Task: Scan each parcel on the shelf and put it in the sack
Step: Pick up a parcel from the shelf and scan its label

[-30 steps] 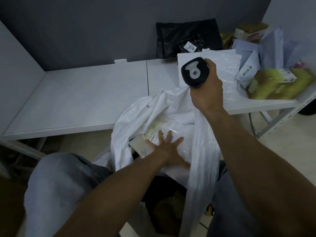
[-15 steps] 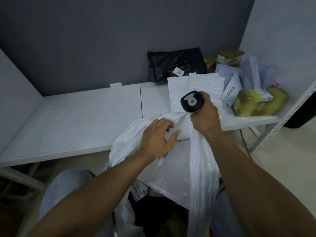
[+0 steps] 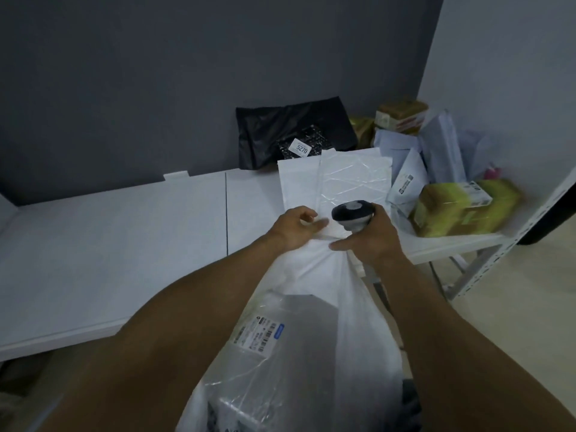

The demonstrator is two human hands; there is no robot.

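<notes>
A white sack (image 3: 314, 307) hangs in front of me, its top gathered between both hands. My left hand (image 3: 291, 227) pinches the sack's rim. My right hand (image 3: 371, 236) grips the rim too and also holds a black handheld scanner (image 3: 352, 212). Through the sack's thin wall a labelled parcel (image 3: 265, 333) shows inside. On the white shelf (image 3: 124, 244) lie a flat white mailer (image 3: 339, 179), a black bag tagged 5270 (image 3: 290, 132), pale grey mailers (image 3: 408, 179) and yellow-taped boxes (image 3: 464, 207).
A dark grey wall backs the shelf, and a lighter wall closes the right side. A slotted metal shelf post (image 3: 511, 244) slants down at the right over a pale floor (image 3: 498, 307). The shelf's left half holds nothing.
My left hand came out of the sack and took hold of its rim beside the right hand. Both hands have lifted the gathered sack top up toward the shelf edge.
</notes>
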